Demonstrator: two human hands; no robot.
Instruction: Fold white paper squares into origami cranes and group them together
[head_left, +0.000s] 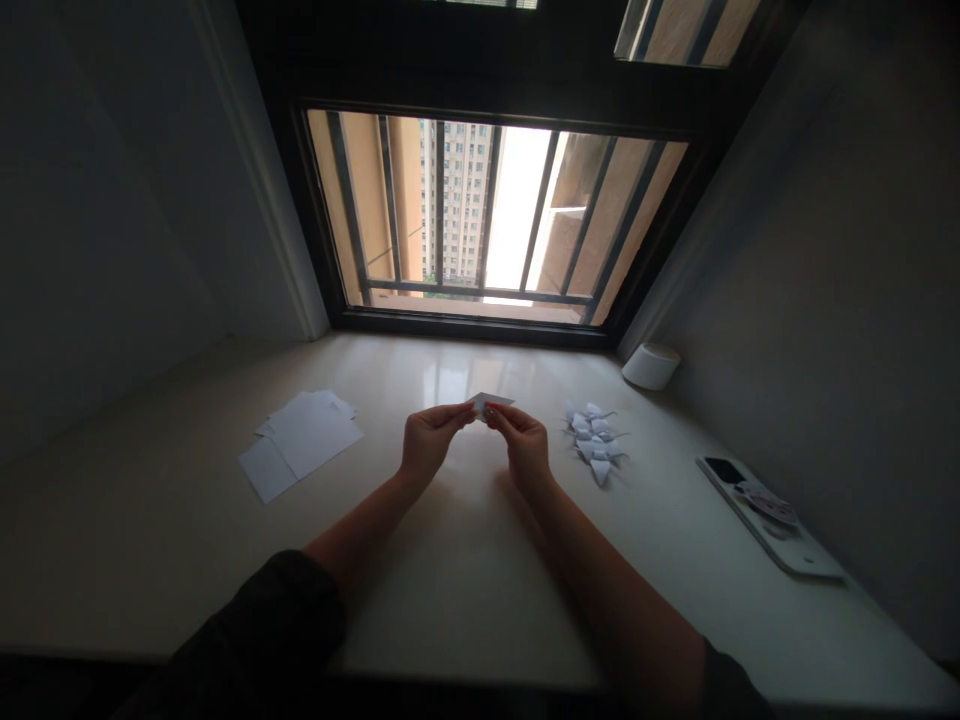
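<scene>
Both hands meet over the middle of the white surface, pinching a small folded piece of paper (493,399). My left hand (433,437) grips its left side between thumb and fingers. On its right side my right hand (526,441) does the same, with fingers curled. The paper's upper edges form a pointed shape; its lower part is hidden behind the fingertips. To the right lie several small folded paper figures (598,440) with thin pointed ends, grouped together. Left of my hands is a loose, overlapping stack of white paper sheets (319,440).
A barred window (480,215) rises behind the white sill-like surface (450,580). At the back right corner stands a white rounded object (651,366). Along the right wall lies a white phone-like device (772,520) with a dark patch. The surface's front edge runs below my forearms.
</scene>
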